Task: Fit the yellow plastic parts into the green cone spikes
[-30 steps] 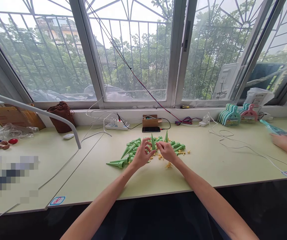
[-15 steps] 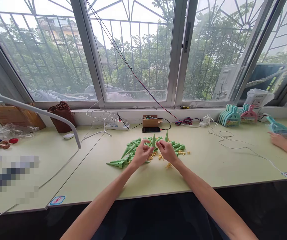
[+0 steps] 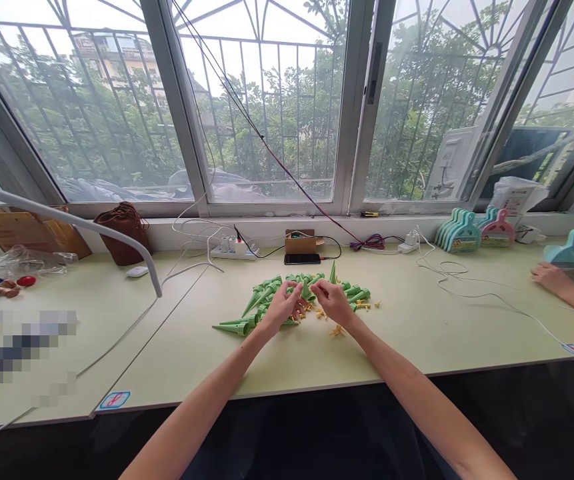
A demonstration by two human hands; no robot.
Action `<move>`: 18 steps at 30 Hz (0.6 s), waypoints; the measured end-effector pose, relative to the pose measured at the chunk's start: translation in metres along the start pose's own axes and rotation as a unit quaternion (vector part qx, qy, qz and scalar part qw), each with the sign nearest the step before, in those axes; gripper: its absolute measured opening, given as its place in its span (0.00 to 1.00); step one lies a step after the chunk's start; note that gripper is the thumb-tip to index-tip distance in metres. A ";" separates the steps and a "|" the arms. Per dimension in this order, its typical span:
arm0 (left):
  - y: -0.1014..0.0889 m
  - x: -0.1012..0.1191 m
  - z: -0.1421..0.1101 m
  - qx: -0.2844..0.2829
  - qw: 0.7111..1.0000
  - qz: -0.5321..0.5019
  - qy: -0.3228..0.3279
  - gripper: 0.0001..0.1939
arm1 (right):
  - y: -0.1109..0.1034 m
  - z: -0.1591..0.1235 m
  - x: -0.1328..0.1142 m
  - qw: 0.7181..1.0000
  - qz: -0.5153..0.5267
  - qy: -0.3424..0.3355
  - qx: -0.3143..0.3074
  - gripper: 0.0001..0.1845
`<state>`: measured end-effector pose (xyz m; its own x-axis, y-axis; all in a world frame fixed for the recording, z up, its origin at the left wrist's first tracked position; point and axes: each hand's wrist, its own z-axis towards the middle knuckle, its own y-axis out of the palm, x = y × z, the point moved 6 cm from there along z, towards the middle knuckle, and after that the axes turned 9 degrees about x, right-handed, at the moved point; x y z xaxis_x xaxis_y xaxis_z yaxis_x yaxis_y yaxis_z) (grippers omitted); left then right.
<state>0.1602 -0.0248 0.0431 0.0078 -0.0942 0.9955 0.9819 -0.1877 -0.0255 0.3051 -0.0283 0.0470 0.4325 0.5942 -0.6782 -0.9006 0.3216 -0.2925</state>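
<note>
A pile of green plastic cones [image 3: 267, 297] lies on the pale green table [image 3: 417, 327], mixed with small yellow pieces [image 3: 337, 329]. My left hand [image 3: 281, 308] is curled around one green cone [image 3: 307, 291], held low over the pile. My right hand [image 3: 334, 301] pinches at the same cone from the right with thumb and fingers together. Whether a small yellow piece sits in that pinch is hidden. One cone [image 3: 333, 272] stands upright behind my hands.
A phone [image 3: 302, 259], a small cardboard box [image 3: 300, 241], a power strip [image 3: 234, 249] and cables lie along the window side. A brown pouch [image 3: 123, 232] and a white lamp arm [image 3: 67, 223] are at left. Another person's hands [image 3: 549, 277] hold a teal scoop [image 3: 567, 253] at right.
The cone in my hands has dropped from pointing upright to lying low over the pile. The other person's teal scoop has been turned upright.
</note>
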 end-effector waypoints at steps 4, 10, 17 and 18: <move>0.001 0.000 -0.001 -0.012 1.000 0.007 -0.004 0.27 | 0.000 0.000 0.001 1.000 -0.010 0.001 -0.005 0.21; 0.000 -0.002 0.000 -0.009 1.000 0.009 -0.015 0.27 | 0.001 0.000 0.001 1.000 -0.005 -0.011 -0.012 0.20; 0.001 -0.002 -0.001 -0.015 1.000 -0.001 -0.017 0.27 | 0.002 -0.001 0.000 1.000 -0.007 -0.017 -0.024 0.21; 0.000 -0.002 -0.001 -0.016 1.000 -0.003 -0.022 0.27 | 0.002 -0.001 0.000 0.999 -0.010 -0.018 -0.026 0.21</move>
<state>0.1604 -0.0257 0.0408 0.0110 -0.0506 0.9987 0.9756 -0.2184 -0.0218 0.3034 -0.0290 0.0457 0.4507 0.6149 -0.6472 -0.8925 0.2957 -0.3406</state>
